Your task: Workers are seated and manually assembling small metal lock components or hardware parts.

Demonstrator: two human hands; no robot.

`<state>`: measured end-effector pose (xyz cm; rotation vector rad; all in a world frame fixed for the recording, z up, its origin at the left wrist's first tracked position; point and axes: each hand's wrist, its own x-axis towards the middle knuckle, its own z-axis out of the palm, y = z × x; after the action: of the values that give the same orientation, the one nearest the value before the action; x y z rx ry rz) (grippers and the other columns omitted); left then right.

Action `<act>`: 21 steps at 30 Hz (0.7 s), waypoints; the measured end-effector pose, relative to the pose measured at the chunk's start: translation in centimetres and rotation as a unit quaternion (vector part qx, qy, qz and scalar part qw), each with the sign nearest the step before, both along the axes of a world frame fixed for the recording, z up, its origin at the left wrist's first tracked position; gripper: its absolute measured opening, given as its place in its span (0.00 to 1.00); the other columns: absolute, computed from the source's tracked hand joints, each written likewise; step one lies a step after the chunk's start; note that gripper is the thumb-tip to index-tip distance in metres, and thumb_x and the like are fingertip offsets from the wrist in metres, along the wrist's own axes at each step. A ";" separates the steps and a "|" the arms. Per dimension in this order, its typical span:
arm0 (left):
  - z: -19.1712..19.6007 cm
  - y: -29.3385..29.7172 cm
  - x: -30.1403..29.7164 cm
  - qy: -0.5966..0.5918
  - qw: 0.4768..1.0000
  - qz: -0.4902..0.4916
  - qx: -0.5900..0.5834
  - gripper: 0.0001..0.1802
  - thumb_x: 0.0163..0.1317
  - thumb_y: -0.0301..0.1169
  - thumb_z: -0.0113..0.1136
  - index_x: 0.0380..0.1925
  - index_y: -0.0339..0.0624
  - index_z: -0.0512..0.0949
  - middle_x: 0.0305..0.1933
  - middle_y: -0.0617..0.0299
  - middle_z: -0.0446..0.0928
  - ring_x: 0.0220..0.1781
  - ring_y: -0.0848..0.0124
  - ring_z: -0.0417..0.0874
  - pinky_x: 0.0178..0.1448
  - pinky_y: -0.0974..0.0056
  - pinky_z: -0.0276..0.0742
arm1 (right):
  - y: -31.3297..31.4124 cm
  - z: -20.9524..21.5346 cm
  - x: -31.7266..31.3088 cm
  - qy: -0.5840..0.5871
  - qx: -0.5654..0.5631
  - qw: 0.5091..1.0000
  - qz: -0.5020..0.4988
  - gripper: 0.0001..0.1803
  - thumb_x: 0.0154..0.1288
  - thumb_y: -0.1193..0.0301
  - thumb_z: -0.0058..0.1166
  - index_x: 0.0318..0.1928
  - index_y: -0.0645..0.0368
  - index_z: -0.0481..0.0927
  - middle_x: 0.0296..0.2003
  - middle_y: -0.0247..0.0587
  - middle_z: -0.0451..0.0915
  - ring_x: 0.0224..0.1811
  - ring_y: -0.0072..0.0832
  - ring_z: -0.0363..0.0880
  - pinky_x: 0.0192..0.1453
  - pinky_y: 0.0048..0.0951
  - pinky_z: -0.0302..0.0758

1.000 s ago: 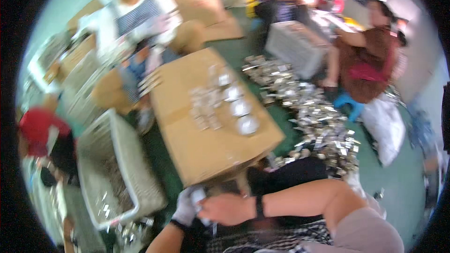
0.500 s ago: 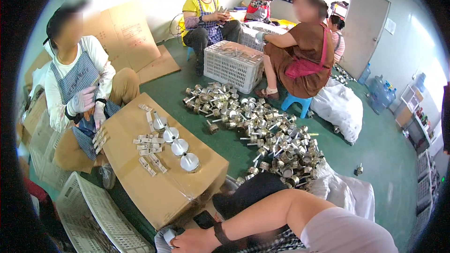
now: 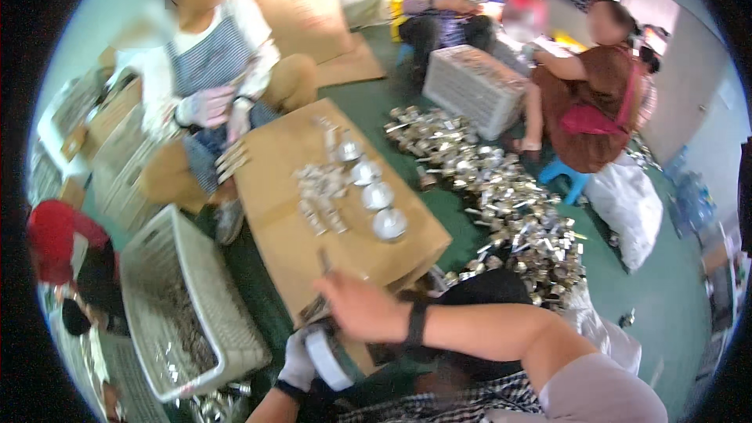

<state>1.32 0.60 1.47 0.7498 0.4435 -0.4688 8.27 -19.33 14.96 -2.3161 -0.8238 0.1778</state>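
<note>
My left hand [image 3: 297,362], in a whitish glove, is low in the middle, closed around a pale curved object [image 3: 329,362] with a broad white edge; its exact kind is unclear. Just above it is my bare right hand [image 3: 362,304], a dark band on the wrist. A thin, blurred greyish piece [image 3: 323,260] sticks up at its fingertips. Both hands are at the near edge of a cardboard box [image 3: 274,204]. Four round metal pieces with stems stand in a row on it, including the nearest metal piece [image 3: 389,223], beside small pale clip-like parts [image 3: 321,184].
A white plastic crate [image 3: 168,298] with small parts stands left of the box. Beyond the box lies a long heap of metal pieces [image 3: 501,204]. One co-worker [image 3: 211,70] sits across at the left. Another co-worker [image 3: 583,110] sits on a blue stool near a white sack [image 3: 627,207].
The view has swung left and down, so the box and heap appear farther right. Both my hands have risen into fuller view, with the pale object now showing in my left.
</note>
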 end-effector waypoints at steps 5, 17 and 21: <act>-0.2 1.2 -0.2 0.110 0.993 0.034 -0.040 0.14 0.58 0.31 0.48 0.40 0.32 0.74 0.36 0.49 0.76 0.36 0.54 0.77 0.45 0.50 0.77 | -0.6 -0.1 2.8 0.037 -0.022 0.997 -0.059 0.19 0.59 0.78 0.42 0.52 0.62 0.64 0.41 0.55 0.74 0.42 0.50 0.75 0.43 0.44 0.72; 1.9 -0.6 0.3 -0.050 0.995 -0.022 0.082 0.14 0.54 0.28 0.58 0.41 0.33 0.75 0.35 0.54 0.78 0.37 0.64 0.80 0.45 0.59 0.78 | -2.4 6.1 1.7 -0.119 0.095 0.988 -0.038 0.18 0.53 0.70 0.59 0.44 0.60 0.73 0.36 0.48 0.76 0.42 0.41 0.74 0.48 0.41 0.70; 1.7 -0.5 -0.1 -0.292 0.821 -0.154 0.466 0.16 0.53 0.31 0.63 0.41 0.35 0.76 0.36 0.56 0.79 0.39 0.66 0.80 0.49 0.60 0.76 | -8.0 17.4 -7.1 -0.102 0.272 0.957 0.024 0.15 0.52 0.73 0.62 0.40 0.66 0.77 0.39 0.46 0.79 0.41 0.33 0.78 0.49 0.32 0.74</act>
<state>1.18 0.13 3.14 1.8781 -0.0776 -0.2707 1.19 -27.31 32.32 -1.8113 -0.8979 -0.2474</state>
